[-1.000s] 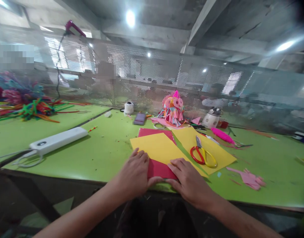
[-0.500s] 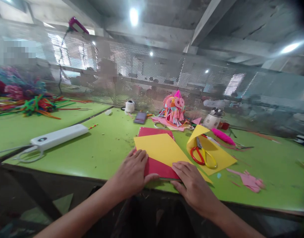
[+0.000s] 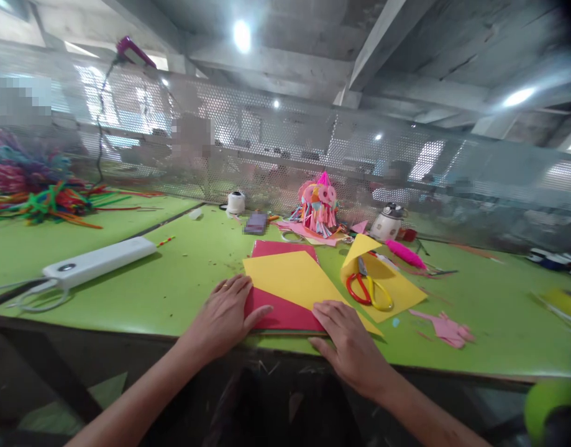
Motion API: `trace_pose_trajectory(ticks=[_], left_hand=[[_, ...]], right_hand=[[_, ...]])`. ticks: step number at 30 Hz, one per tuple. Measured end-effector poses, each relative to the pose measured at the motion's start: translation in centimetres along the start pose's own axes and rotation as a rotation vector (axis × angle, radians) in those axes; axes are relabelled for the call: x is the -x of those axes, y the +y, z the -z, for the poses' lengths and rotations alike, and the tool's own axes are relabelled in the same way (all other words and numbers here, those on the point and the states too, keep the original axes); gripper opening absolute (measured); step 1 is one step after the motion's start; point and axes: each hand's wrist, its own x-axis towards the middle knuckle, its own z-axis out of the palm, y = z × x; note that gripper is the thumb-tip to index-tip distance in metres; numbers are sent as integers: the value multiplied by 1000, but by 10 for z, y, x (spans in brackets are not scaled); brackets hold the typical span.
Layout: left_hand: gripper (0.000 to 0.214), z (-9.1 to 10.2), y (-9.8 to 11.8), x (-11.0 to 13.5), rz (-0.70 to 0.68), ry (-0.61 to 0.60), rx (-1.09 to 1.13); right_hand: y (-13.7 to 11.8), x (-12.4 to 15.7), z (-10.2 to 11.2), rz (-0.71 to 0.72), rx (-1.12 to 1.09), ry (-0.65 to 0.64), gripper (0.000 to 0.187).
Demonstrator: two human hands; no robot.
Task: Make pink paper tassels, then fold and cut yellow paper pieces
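Green table (image 3: pixel 192 298) in a concrete hall, with a dark seam near the left end and small specks of debris over the surface. Along the back edge, a perforated metal screen (image 3: pixel 266 149); overhead, bare beams (image 3: pixel 392 43) and lit lamps (image 3: pixel 242 36). Towards the left back corner, a heap of multicoloured pipe cleaners (image 3: pixel 56 202); nearer the front edge on the same side, an elongated white device (image 3: pixel 101 257) with a looped cable. Near the middle of the back edge, a tasselled pink paper ornament (image 3: pixel 319 208), upright; to its right, a white jug (image 3: pixel 386 225) with a dark top. Right of centre, a curled yellow sheet (image 3: pixel 401 299) under scissors (image 3: pixel 370 285) with one red and one yellow handle; off its right corner, nearer the front edge, a pink scrap (image 3: pixel 446 329).

At the middle of the front edge, a red sheet (image 3: pixel 285 313) adjoining a flat yellow sheet (image 3: pixel 289 273); order of overlap impossible to tell. Left hand (image 3: pixel 224 313): unclenched, fingers extended over the left end of the red sheet, thumb spread inward across its face. Right hand (image 3: pixel 343 332): likewise loose, fingers slightly bent and resting at the right end of the red sheet, thumb well apart from them at the front edge; contact between thumb and table not determinable.
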Motion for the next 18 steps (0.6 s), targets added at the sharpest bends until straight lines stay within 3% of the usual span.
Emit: trace_pose_trajectory(ticks=[5,9,12,15,18], left_hand=[[65,15,15,-11,-10,28,18],[48,11,58,-16,-270,-6,126],[38,2,77,-17,-389,-68,187],[34,2,72,-21,-389,-85,225],[34,10,57,-26,-421,-112,294]], right_hand=[[-3,-4,4,-5,-10,-24,43],[-9,-12,14,-23,13,-102,38],[-3,-16,36,37,-65,-216,39],[19,-12,67,133,-198,-377,57],[44,0,89,101,-140,-392,68]])
